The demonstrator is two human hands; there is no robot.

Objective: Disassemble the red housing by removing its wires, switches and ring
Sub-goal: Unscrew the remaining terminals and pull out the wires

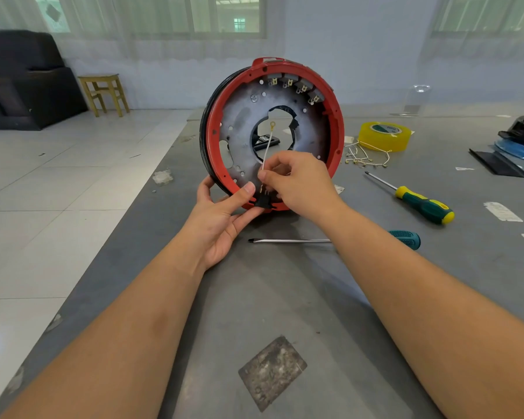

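Housing: red housing (pixel 339 128) stands on edge mid-bench, toward the far edge — rigid plastic, looks light, apt to roll.
Wire: white wire (pixel 266 149) is thin and limp; best pinched low, near its terminal.
Switch: black switch (pixel 262 199) sits in the bottom rim.
Left grip: left hand (pixel 221 219) clamped on rim and switch.
Right grip: right hand (pixel 297 179) pinched together on the wire.
Nearby: screwdrivers (pixel 424 207) lie to the right.

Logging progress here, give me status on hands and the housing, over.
Left hand steadying red housing at bottom rim. Right hand pinching white wire above black switch. Four switches remain on top. Nothing blocking.
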